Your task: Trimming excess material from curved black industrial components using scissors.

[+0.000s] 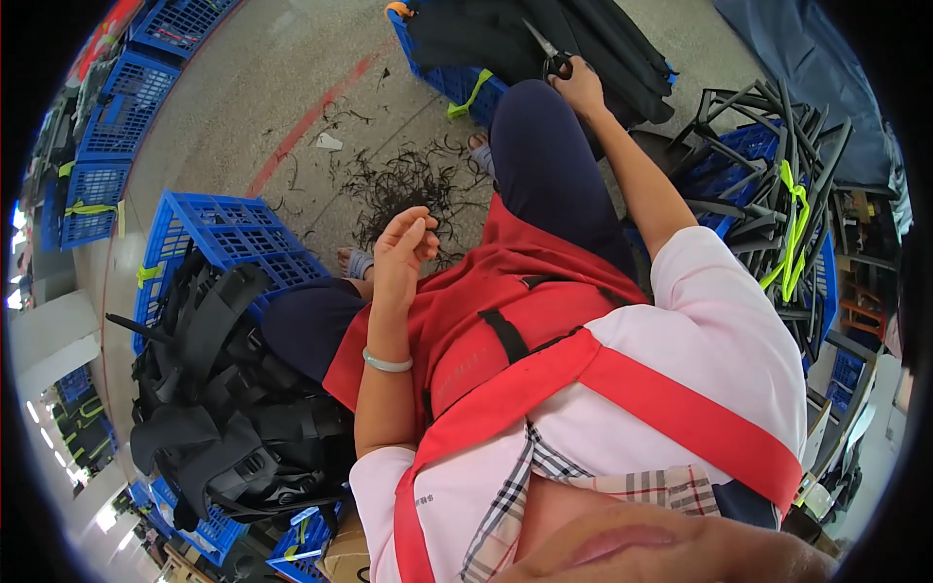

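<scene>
My right hand (581,89) grips a pair of scissors (550,56) with dark handles. Their blades point up and away over dark fabric pieces (486,34), which are heaped on a blue crate (428,73) at the far side. Held up over my lap, my left hand (401,248) has loosely bent fingers with gaps between them, and nothing shows in it. A red apron (486,262) covers my lap below that hand. On the floor beyond lie many thin dark trimmings (403,189).
At my left, a blue crate (243,228) stands beside piled black straps and padded pieces (233,408). To the right, black strips with a yellow-green tie (792,233) fill another blue crate (734,165). More blue crates (112,107) line the far left, past a red floor line (301,131).
</scene>
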